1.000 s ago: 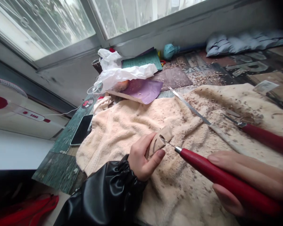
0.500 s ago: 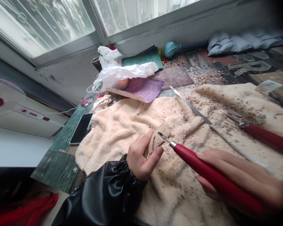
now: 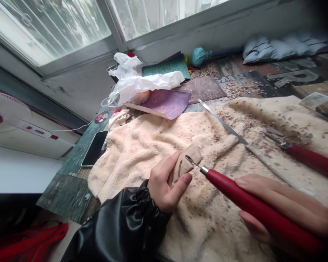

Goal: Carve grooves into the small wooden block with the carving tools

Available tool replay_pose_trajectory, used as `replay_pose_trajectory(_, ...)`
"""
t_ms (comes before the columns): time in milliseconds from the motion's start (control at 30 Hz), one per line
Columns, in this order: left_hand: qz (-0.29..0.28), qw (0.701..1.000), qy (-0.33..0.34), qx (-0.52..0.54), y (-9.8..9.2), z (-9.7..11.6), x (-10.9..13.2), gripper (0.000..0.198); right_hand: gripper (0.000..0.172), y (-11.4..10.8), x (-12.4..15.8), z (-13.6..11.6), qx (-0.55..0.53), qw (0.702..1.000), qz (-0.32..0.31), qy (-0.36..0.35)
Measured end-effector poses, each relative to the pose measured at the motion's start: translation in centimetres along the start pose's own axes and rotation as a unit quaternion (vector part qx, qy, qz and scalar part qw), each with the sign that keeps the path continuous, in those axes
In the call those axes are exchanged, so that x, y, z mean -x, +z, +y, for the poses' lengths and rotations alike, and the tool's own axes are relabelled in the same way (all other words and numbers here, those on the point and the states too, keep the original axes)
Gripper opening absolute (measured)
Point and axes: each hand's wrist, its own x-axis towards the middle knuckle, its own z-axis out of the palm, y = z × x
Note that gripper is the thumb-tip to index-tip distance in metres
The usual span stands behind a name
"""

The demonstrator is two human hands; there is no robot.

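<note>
My left hand (image 3: 165,182) grips a small pale wooden block (image 3: 195,151) with a dark curved mark on its face. In my right hand (image 3: 281,203) is a carving gouge (image 3: 240,193) with a long red handle and a short metal blade. Its tip lies against the block's upper face, close to my left thumb. Beneath both hands spreads a rumpled beige towel (image 3: 142,145) strewn with wood shavings.
To the right lie a second red-handled carving tool (image 3: 311,154) and a long, narrow metal blade (image 3: 224,123) with a wrapped handle. A phone (image 3: 95,148) rests on the left. Purple paper (image 3: 169,103) and a white plastic bag (image 3: 150,82) lie behind; a fan (image 3: 13,118) stands left.
The gouge and my right hand have shifted slightly right and down. The block has turned a little in my left hand, with the tip still at its face.
</note>
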Motion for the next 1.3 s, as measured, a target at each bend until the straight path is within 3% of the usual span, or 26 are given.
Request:
replay_pose_trajectory(433, 0.019, 0.999, -0.012, -0.049, 0.1, -0.2, -0.1, 0.046, 0.072, -0.9, -0.4, 2.2, -0.025, 0.994, -0.082, -0.064)
replay_pose_trajectory(600, 0.008, 0.997, -0.024, -0.067, 0.1, -0.4, -0.1, 0.046, 0.068, -1.1, 0.2, 2.4, 0.029, 0.998, -0.029, -0.052)
replay_pose_trajectory(733, 0.010, 0.998, -0.016, -0.064, 0.2, -0.4, 0.0, 0.046, 0.062, -1.0, -0.6, 1.9, -0.048, 0.994, -0.080, -0.063)
replay_pose_trajectory(800, 0.007, 0.998, -0.019, -0.061, 0.2, -0.4, 0.0, 0.046, 0.065, -1.0, -0.7, 2.0, -0.014, 0.997, -0.064, -0.043)
replay_pose_trajectory(867, 0.005, 0.998, -0.020, -0.056, 0.2, -0.4, -0.1, 0.045, 0.067, -1.0, -0.5, 2.1, 0.003, 0.995, -0.056, -0.087)
replay_pose_trajectory(900, 0.004, 0.998, -0.019, -0.053, 0.1, -0.3, -0.1, 0.045, 0.065, -1.0, -0.4, 2.0, 0.016, 0.997, -0.049, -0.066)
replay_pose_trajectory(1000, 0.003, 0.999, -0.014, -0.044, -0.2, -0.2, -0.2, 0.042, 0.063, -0.9, -0.3, 1.7, -0.015, 0.997, -0.062, -0.032)
replay_pose_trajectory(1300, -0.002, 1.000, 0.003, -0.022, -0.4, 0.0, -0.1, 0.043, 0.066, -1.4, 0.7, 2.1, 0.004, 0.998, -0.056, -0.039)
